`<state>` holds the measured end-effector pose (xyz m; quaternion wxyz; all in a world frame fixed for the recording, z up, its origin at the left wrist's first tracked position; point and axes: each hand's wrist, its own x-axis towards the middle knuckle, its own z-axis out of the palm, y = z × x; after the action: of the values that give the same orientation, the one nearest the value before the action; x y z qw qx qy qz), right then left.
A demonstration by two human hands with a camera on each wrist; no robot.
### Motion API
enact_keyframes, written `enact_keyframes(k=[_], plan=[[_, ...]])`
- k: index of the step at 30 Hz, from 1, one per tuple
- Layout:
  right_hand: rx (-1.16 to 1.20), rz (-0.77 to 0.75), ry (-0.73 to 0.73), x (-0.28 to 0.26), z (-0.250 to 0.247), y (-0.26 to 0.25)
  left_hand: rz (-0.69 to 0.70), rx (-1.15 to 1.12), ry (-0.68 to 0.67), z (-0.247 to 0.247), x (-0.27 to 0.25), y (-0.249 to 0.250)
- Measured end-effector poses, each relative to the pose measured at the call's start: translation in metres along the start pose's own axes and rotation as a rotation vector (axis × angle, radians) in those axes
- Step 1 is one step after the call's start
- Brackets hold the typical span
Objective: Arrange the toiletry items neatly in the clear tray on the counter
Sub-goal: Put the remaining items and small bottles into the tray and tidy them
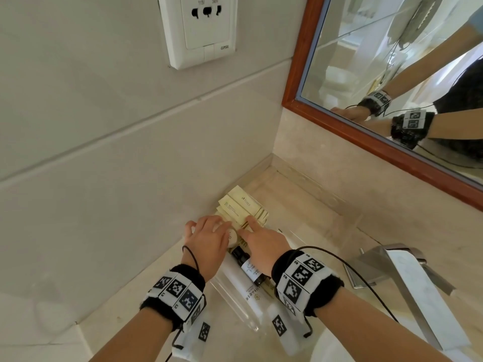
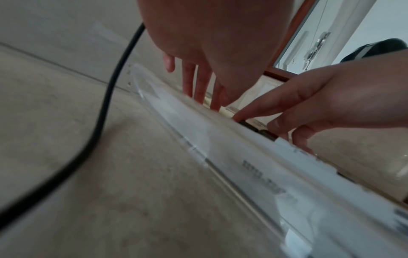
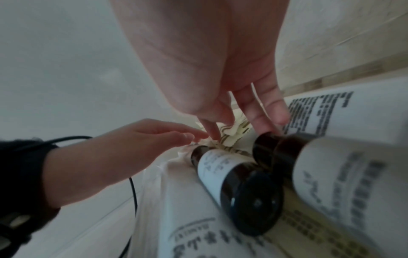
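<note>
A clear tray (image 1: 232,301) lies on the counter in the wall corner. Pale yellow sachets (image 1: 243,207) are stacked at its far end. My left hand (image 1: 206,231) reaches in from the left with straight fingers, beside a small round white item (image 1: 232,235). With its index finger, my right hand (image 1: 257,231) presses the near edge of the sachets. A dark bottle (image 1: 248,267) with a white label lies below my hands, next to a white tube (image 1: 243,288). The right wrist view shows that bottle (image 3: 225,174), a second bottle (image 3: 320,165) and the sachets (image 3: 229,129).
A steel faucet (image 1: 392,270) stands to the right of the tray. A wood-framed mirror (image 1: 366,142) hangs above the back ledge, and a wall socket (image 1: 201,30) sits high on the left wall. Black wrist cables (image 2: 106,111) trail over the beige counter (image 1: 117,309).
</note>
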<state>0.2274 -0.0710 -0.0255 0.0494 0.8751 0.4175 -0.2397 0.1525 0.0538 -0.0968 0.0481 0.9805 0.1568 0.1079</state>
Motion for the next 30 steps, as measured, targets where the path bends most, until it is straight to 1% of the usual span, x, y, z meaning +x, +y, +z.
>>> enact_keyframes(k=[4,6,8,10,11,13,16,18,19,21,24,26,30], plan=[[-0.018,-0.025,-0.02,-0.003,-0.002,0.002,0.0,-0.012,0.027,0.0,-0.001,0.0],[-0.002,-0.043,0.002,-0.006,-0.001,0.004,0.003,-0.033,0.048,0.001,-0.003,-0.003],[0.015,-0.076,0.097,-0.01,-0.002,0.005,0.002,-0.071,0.073,0.001,-0.009,-0.008],[0.014,-0.144,0.216,-0.016,-0.001,0.003,-0.001,-0.105,0.105,0.002,-0.017,-0.014],[0.017,-0.184,0.243,-0.019,0.002,0.002,0.0,-0.113,0.122,0.002,-0.021,-0.017],[0.018,-0.217,0.225,-0.028,0.009,-0.004,0.008,-0.116,0.14,0.003,-0.029,-0.021],[-0.045,-0.151,0.162,-0.034,0.023,-0.008,0.018,-0.105,0.157,0.001,-0.034,-0.023],[-0.072,-0.105,0.137,-0.034,0.031,-0.007,0.022,-0.084,0.133,-0.002,-0.035,-0.022],[-0.06,-0.092,0.124,-0.033,0.032,-0.006,0.024,-0.065,0.098,-0.004,-0.035,-0.021],[-0.015,-0.086,0.122,-0.033,0.034,-0.003,0.013,-0.035,0.007,-0.007,-0.036,-0.02],[0.015,-0.098,0.145,-0.035,0.036,-0.002,-0.009,-0.016,-0.073,-0.012,-0.039,-0.02],[-0.006,-0.111,0.154,-0.039,0.038,-0.002,-0.018,-0.011,-0.096,-0.015,-0.041,-0.02],[-0.054,-0.138,0.171,-0.049,0.041,-0.001,-0.026,-0.008,-0.099,-0.02,-0.043,-0.02]])
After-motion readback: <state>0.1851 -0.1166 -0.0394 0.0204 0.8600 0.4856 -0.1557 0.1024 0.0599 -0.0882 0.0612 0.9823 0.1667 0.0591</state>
